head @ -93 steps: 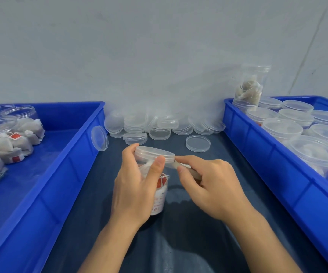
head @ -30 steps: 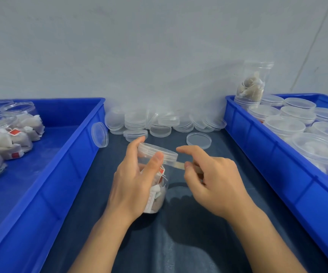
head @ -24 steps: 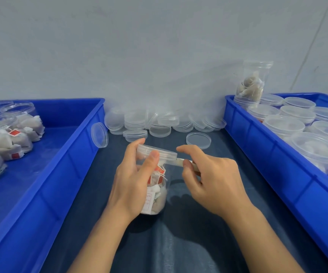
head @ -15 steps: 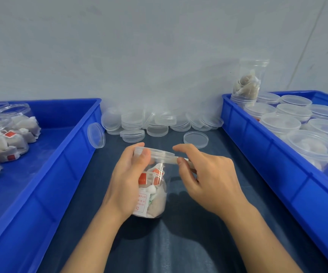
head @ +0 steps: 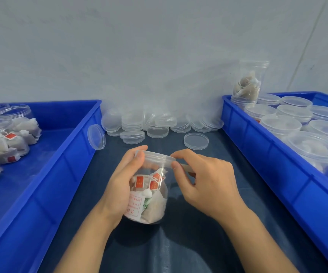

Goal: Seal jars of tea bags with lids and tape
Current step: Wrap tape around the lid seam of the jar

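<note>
The left hand (head: 119,186) grips the lidded jar (head: 149,194); the right hand (head: 208,180) pinches tape (head: 185,166) at its rim.

Left grip (head: 122,186) and right grip (head: 208,184): bare, no gloves. Forearms bare too; no sleeves, rings or watch showing.

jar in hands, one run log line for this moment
left hand grips tea bag jar | lid on | right hand pinches tape at lid rim
</note>
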Demonstrator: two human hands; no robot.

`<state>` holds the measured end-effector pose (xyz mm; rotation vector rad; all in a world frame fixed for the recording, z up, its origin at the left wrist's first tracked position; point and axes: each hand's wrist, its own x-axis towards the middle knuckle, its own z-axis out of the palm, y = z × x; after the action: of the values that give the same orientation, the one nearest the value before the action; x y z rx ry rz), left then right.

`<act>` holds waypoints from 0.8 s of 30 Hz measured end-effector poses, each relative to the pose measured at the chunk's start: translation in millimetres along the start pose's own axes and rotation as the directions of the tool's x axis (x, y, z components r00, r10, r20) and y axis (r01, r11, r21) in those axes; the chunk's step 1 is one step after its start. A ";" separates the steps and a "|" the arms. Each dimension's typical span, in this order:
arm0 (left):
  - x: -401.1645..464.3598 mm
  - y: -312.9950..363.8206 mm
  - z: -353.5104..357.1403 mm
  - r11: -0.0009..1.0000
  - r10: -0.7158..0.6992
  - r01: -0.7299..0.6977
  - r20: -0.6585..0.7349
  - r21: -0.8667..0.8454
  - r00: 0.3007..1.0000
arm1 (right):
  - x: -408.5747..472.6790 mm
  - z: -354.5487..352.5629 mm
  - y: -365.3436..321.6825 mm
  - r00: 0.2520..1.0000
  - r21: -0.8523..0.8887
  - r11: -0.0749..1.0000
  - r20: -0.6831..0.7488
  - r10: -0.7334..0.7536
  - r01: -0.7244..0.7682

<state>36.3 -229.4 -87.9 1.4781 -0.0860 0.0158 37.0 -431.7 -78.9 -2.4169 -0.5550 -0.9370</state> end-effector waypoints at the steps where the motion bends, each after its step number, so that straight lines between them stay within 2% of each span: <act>1: 0.2 -0.3 -0.5 1.000 -0.007 0.007 0.001 0.009 1.000 | 0.0 0.3 -1.0 1.000 -0.002 1.000 -0.010 0.001 -0.001; 4: 1.0 -1.7 -0.4 0.999 -0.011 0.011 -0.012 0.042 1.000 | -0.6 0.8 -2.8 0.999 -0.016 1.000 -0.039 -0.005 0.004; 7: -0.8 -0.3 6.5 0.969 0.104 -0.083 -0.080 0.232 0.991 | -1.2 1.1 -4.6 0.998 -0.021 1.000 -0.058 -0.010 0.009; 10: -4.2 0.7 17.4 0.840 0.309 -0.145 -0.241 0.523 0.920 | -0.2 -0.6 -6.6 0.994 -0.021 1.000 -0.111 -0.015 0.013; 13: -8.4 4.2 28.4 0.743 0.365 -0.145 -0.216 0.653 0.906 | -1.2 -2.3 -10.0 0.991 -0.039 0.999 -0.130 -0.042 0.038; 18: -5.2 1.1 25.4 0.782 0.303 -0.132 -0.186 0.609 0.935 | -2.5 -1.9 -17.6 0.991 -0.040 0.999 -0.130 -0.035 0.030; 24: 1.9 1.3 16.6 0.826 0.273 -0.115 -0.211 0.552 0.939 | -1.2 -8.9 -13.2 0.998 0.064 0.998 0.056 0.003 -0.006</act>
<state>37.3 -245.9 -84.9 2.0063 0.0015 0.4540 24.8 -426.4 -70.2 -2.3921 -0.5902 -0.8393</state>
